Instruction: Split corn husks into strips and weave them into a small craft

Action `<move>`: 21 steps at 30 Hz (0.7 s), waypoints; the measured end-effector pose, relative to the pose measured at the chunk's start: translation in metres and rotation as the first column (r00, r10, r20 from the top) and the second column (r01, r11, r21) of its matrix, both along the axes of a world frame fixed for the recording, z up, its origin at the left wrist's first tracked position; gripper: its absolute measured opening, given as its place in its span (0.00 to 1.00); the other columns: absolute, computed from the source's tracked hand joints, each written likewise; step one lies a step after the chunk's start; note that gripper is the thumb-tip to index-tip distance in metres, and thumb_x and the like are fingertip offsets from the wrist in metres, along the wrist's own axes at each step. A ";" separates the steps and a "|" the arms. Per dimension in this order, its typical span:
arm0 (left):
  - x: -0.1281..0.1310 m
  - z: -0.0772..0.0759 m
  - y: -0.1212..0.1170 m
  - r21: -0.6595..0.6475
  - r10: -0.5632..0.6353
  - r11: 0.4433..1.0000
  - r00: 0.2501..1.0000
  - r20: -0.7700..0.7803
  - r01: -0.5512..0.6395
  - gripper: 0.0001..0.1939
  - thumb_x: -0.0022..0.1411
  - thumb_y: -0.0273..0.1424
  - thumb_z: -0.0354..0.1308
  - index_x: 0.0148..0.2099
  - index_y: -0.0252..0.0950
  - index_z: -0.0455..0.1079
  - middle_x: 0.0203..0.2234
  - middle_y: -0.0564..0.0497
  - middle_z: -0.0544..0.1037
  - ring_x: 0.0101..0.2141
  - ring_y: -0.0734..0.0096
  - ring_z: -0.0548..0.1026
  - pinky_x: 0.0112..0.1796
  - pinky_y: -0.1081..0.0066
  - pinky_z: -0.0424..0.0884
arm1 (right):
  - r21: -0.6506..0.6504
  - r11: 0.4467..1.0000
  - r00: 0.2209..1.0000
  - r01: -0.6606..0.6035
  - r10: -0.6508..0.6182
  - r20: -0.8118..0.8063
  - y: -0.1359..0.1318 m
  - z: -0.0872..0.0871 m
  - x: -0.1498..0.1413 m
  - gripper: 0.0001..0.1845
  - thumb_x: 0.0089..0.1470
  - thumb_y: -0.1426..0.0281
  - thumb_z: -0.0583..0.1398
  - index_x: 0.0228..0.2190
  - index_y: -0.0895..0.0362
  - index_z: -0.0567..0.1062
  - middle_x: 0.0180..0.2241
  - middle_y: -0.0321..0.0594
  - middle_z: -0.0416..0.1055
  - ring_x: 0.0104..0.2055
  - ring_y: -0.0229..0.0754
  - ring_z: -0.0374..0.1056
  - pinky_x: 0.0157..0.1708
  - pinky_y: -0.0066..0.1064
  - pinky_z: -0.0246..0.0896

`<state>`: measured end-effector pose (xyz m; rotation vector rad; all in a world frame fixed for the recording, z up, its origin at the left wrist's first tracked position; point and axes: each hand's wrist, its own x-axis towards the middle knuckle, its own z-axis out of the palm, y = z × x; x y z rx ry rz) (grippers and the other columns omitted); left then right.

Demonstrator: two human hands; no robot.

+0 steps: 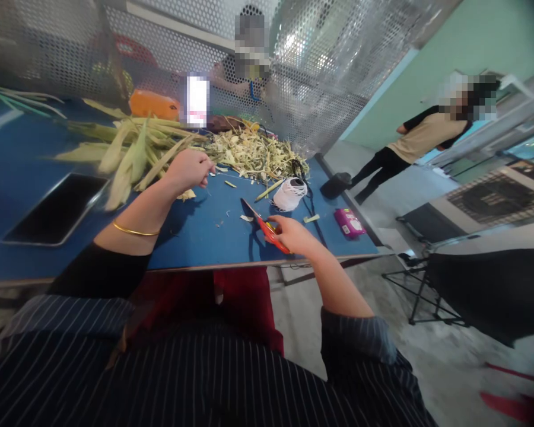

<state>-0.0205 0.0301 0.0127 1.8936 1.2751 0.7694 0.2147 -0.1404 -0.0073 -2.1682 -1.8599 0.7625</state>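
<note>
My right hand [293, 234] is wrapped round the red and yellow handles of a pair of scissors [266, 229], low over the table's front part. Their dark blades point away and to the left. My left hand [190, 171] is closed, knuckles up, beside the corn husks [131, 157]; whatever its fingers hold is hidden or too thin to make out. Just beyond the scissors stands a cone of white string [290, 194]. A heap of pale husk scraps [253, 153] lies behind both hands, and small trimmings are scattered between them.
On the blue table [196, 252] are a dark flat panel [56, 209], an orange pouch [153, 105], a bright phone screen [197, 101] and a purple packet [349, 223]. A perforated metal screen [302, 83] borders the back. One person [420, 139] stands at right; another sits behind the screen.
</note>
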 end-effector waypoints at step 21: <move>-0.003 -0.005 0.005 0.028 -0.088 0.995 0.983 -0.161 0.093 0.12 0.58 0.29 0.49 0.29 0.32 0.72 0.17 0.52 0.69 0.18 0.75 0.69 0.25 0.76 0.66 | -0.176 0.959 0.442 0.224 -0.261 -0.858 0.017 -0.009 -0.009 0.18 0.54 0.52 0.58 0.37 0.52 0.69 0.24 0.30 0.67 0.19 0.32 0.59 0.39 0.37 0.71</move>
